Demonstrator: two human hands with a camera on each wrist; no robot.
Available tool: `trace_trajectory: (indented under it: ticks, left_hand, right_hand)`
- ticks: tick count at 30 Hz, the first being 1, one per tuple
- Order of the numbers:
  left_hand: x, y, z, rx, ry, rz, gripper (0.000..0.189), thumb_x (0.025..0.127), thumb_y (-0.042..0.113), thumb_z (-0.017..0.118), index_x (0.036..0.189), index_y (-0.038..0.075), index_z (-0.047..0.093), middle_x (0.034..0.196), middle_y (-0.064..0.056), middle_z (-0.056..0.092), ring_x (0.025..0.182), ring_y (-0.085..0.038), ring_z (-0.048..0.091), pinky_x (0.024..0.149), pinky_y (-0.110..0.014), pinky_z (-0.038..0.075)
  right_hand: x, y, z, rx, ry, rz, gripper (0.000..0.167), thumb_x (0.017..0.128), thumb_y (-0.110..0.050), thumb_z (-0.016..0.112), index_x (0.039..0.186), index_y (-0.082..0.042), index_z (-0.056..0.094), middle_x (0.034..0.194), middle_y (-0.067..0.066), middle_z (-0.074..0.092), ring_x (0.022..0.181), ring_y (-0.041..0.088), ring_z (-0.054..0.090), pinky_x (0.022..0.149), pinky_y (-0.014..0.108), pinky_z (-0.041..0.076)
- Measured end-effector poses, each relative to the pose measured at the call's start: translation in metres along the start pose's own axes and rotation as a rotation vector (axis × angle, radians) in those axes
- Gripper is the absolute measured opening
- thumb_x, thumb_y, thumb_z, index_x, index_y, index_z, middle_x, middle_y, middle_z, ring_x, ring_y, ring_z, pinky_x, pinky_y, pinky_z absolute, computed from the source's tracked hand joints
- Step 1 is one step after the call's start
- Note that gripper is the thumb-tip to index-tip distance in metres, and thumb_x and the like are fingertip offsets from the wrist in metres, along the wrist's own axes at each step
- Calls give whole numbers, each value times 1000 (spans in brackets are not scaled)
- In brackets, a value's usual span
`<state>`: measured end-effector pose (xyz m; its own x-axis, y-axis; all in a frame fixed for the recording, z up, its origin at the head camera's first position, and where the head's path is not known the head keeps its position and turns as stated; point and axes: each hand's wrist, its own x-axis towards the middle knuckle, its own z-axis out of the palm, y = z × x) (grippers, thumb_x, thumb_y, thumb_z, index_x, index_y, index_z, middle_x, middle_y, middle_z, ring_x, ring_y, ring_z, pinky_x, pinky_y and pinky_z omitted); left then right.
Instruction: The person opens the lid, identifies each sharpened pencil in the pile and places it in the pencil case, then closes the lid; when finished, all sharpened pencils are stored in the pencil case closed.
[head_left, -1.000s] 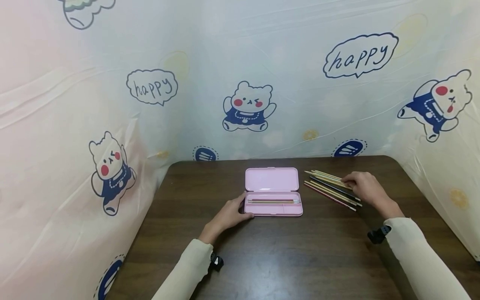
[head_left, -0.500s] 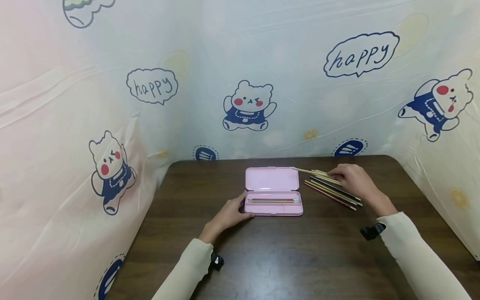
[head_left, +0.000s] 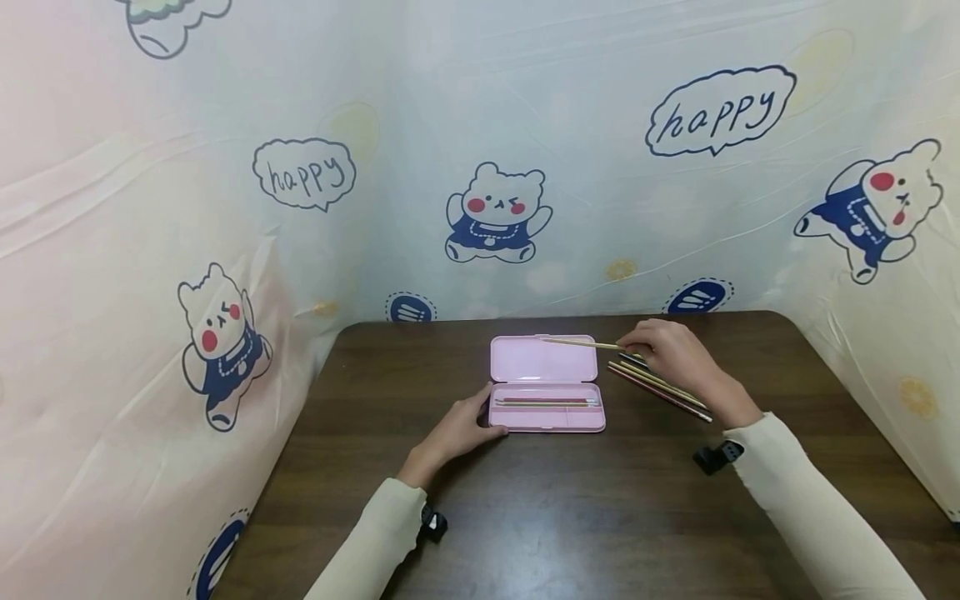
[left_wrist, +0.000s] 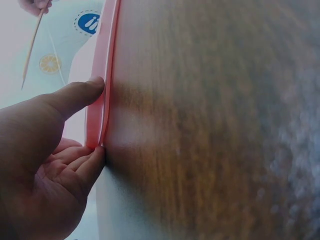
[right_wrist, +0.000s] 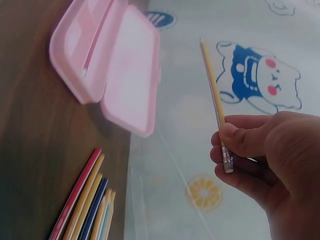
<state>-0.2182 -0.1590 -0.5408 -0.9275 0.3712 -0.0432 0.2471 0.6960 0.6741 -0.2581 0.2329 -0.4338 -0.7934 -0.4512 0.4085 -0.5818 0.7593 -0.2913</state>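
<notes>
A pink pencil case (head_left: 551, 423) lies with its lid (head_left: 543, 360) raised toward the back, and a few pencils (head_left: 536, 402) rest in its long compartment. My left hand (head_left: 461, 427) grips the case's left front corner, thumb on the front side and fingertips at the left end, as the left wrist view shows. In my right hand (head_left: 671, 354) is a yellow pencil (right_wrist: 212, 85), pinched near its eraser end between thumb and fingers. Its sharpened tip points left, overlapping the lid in the head view. Below that hand lie several loose pencils (right_wrist: 82, 195), red, yellow and dark.
The dark wooden table (head_left: 525, 517) extends around the case, with its back edge close behind the lid. A printed curtain (head_left: 360, 233) with bears and "happy" bubbles hangs behind and at both sides.
My right hand has drawn one yellow pencil from the loose pile, lifting it and moving it left toward the lid. The left hand stays at the case's corner.
</notes>
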Motion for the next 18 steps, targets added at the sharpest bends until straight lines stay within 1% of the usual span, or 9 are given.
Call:
trace_trajectory:
  ticks: [4,10,13,18]
  left_hand:
    - [0,-1,0,1,1,6,97,97,40,79,171,14,23,174,-8,35,158,-28,40,125,-48,41]
    - [0,0,0,4,2,7,97,97,40,80,171,13,23,174,-8,34,159,-28,40,125,-48,41]
    - [0,-1,0,7,-1,14,97,97,40,79,171,13,23,174,-8,35,158,-28,40,124,-48,41]
    - [1,-1,1,11,2,14,97,97,40,79,171,13,23,174,-8,35,158,-28,41,124,-48,42]
  right_hand:
    - [8,-10,4,11,-7,-11,16,93,1,78,104,-7,85,93,7,78,83,22,71,77,45,62]
    - [18,-20,12,36,-17,-18,17,94,1,77,105,-9,85,94,7,79,84,21,71,80,44,63]
    - [22,-25,17,47,-27,-15,17,95,0,76,106,-9,85,95,6,79,84,20,70,79,43,63]
    - [27,-31,25,66,-44,-15,19,95,3,74,106,-9,85,95,5,78,82,18,67,76,39,61]
